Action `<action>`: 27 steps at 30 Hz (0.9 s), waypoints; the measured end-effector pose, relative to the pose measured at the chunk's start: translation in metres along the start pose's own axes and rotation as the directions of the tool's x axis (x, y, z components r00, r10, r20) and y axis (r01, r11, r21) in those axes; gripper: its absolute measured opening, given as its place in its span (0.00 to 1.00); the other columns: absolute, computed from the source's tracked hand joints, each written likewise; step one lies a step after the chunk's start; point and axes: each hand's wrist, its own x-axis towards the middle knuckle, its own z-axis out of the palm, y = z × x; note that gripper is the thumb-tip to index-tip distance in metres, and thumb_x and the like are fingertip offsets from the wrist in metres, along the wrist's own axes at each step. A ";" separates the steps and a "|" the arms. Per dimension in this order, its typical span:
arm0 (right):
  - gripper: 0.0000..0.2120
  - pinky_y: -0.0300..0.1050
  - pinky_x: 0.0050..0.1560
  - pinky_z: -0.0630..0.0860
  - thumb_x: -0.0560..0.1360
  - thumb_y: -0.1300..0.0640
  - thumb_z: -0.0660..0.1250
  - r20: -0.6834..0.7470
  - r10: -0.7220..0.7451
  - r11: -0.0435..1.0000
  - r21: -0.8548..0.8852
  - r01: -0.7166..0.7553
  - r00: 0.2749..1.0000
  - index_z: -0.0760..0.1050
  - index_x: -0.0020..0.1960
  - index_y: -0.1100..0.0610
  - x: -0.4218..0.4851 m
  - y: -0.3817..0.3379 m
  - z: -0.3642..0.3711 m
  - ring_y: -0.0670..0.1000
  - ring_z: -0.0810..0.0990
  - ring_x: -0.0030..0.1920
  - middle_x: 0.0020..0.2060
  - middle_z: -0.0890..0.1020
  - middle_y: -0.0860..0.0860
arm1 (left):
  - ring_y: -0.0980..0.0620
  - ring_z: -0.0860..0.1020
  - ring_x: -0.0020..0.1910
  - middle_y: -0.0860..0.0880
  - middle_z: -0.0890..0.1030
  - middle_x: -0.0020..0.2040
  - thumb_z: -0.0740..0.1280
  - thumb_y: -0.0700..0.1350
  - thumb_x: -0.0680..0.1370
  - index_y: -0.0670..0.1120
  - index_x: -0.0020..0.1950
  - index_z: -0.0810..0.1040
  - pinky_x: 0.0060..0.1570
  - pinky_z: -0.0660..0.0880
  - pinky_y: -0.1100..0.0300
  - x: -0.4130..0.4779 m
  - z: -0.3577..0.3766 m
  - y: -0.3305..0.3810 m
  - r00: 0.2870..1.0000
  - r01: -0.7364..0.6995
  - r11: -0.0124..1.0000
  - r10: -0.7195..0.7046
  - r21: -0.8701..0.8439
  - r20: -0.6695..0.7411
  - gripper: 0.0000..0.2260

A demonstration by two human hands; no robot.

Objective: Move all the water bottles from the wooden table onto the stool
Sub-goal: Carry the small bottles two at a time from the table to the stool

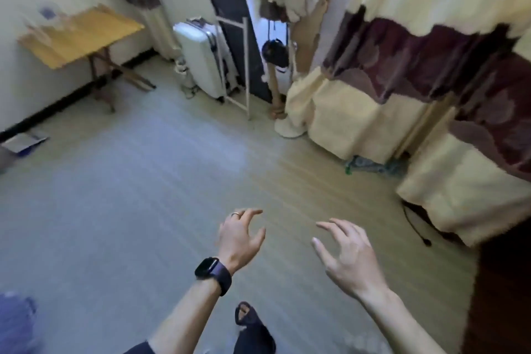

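The view is blurred by motion. A small wooden folding table [83, 34] stands against the wall at the far left; its top looks bare and I see no water bottles on it. No stool is in sight. My left hand [240, 236], with a ring and a dark wristwatch, hovers over the floor with fingers spread and nothing in it. My right hand [344, 256] is beside it, also open with nothing held.
A white suitcase [201, 57] and a white metal rack [235, 66] stand near a dark door at the back. Cream and maroon curtains [402, 80] hang at the right. A paper [24, 142] lies on the floor at left. My sandalled foot [253, 327] shows below.
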 end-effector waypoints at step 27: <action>0.23 0.49 0.72 0.64 0.77 0.40 0.64 -0.100 -0.716 0.696 -0.028 0.717 0.691 0.69 0.71 0.41 0.476 -0.541 0.083 0.53 0.63 0.73 0.69 0.75 0.47 | 0.50 0.73 0.66 0.52 0.78 0.63 0.68 0.53 0.77 0.56 0.65 0.76 0.66 0.68 0.47 0.295 -0.476 -0.268 0.700 0.217 0.975 -0.193 -0.053 -0.688 0.17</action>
